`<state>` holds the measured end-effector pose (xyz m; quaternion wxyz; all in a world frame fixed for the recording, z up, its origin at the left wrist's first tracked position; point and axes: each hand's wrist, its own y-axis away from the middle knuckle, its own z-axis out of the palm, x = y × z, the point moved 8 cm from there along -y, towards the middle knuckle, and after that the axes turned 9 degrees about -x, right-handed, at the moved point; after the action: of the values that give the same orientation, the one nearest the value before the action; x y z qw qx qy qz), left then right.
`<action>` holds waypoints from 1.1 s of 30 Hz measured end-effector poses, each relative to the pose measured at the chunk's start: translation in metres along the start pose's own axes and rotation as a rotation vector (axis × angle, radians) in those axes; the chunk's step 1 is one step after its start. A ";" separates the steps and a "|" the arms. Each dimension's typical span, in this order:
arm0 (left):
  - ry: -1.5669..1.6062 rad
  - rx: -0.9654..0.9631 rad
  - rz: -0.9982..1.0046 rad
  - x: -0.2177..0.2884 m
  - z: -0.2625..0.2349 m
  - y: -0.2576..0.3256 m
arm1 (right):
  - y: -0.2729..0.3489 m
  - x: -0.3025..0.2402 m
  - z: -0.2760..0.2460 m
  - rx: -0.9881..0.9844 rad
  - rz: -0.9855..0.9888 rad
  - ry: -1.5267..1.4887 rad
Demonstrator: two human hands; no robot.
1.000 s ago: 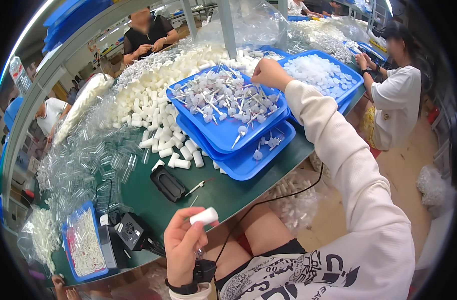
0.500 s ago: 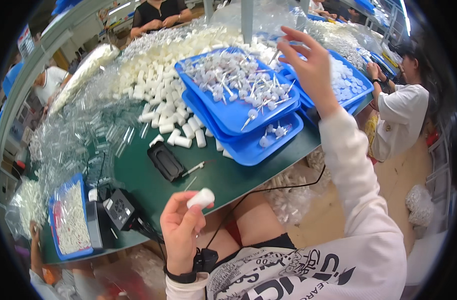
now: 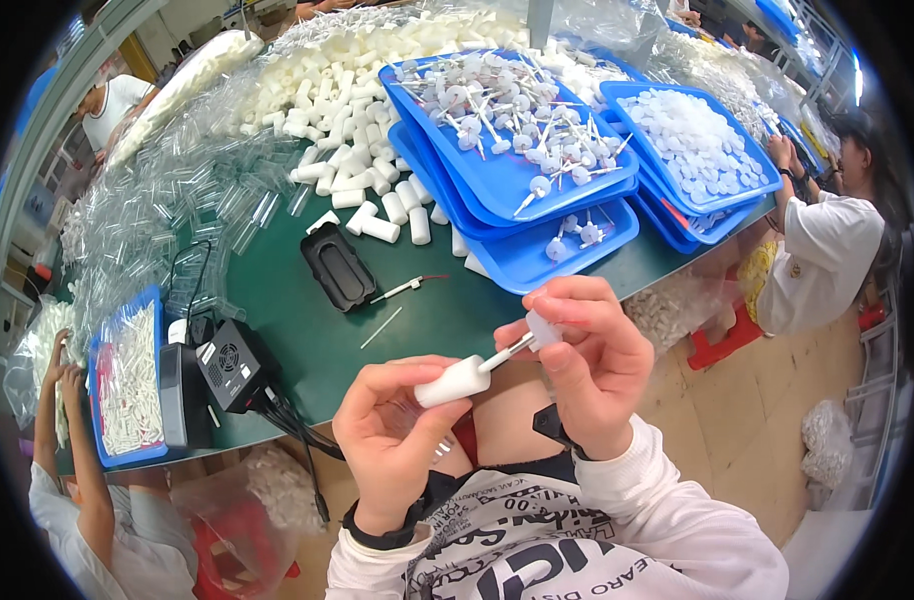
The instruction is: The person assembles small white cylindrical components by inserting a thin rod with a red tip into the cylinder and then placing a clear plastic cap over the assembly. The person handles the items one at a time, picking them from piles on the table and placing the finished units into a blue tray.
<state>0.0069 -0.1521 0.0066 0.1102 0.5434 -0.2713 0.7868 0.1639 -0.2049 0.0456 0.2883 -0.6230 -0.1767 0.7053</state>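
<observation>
My left hand (image 3: 385, 440) is closed around a white cylinder (image 3: 455, 382), which lies tilted above my lap. Pinched between the thumb and fingers of my right hand (image 3: 599, 368) is a stick piece with a translucent white disc (image 3: 544, 329). Its thin stick (image 3: 509, 352) points left, and the tip meets the cylinder's right end; how far it goes in is hidden. More disc-and-stick pieces (image 3: 497, 105) are heaped in the upper blue tray (image 3: 447, 160), and a few lie in the blue tray below it (image 3: 517, 275).
Loose white cylinders (image 3: 377, 228) and clear tubes (image 3: 177, 190) cover the far table. A black open case (image 3: 337, 268), a wired stick (image 3: 405, 288) and a black box with a fan (image 3: 235, 365) lie nearer. Another blue tray (image 3: 692, 205) holds discs. Co-workers sit left and right.
My right hand has come down from above the trays to my left hand, bringing a disc-and-stick piece against the white cylinder. The cylinder has turned so its end faces right.
</observation>
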 end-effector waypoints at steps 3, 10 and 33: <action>-0.162 0.028 0.139 0.007 0.003 0.001 | 0.003 0.010 0.003 -0.021 0.022 -0.057; -0.431 -0.006 0.228 0.016 0.004 0.003 | 0.009 0.032 -0.004 -0.159 0.329 -0.135; -0.608 -0.039 0.133 0.002 -0.001 0.004 | 0.032 0.066 0.005 -0.183 0.667 -0.375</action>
<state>0.0032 -0.1554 0.0072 -0.0171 0.7327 -0.3418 0.5883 0.1495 -0.1878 -0.0241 -0.0507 -0.5298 -0.0766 0.8431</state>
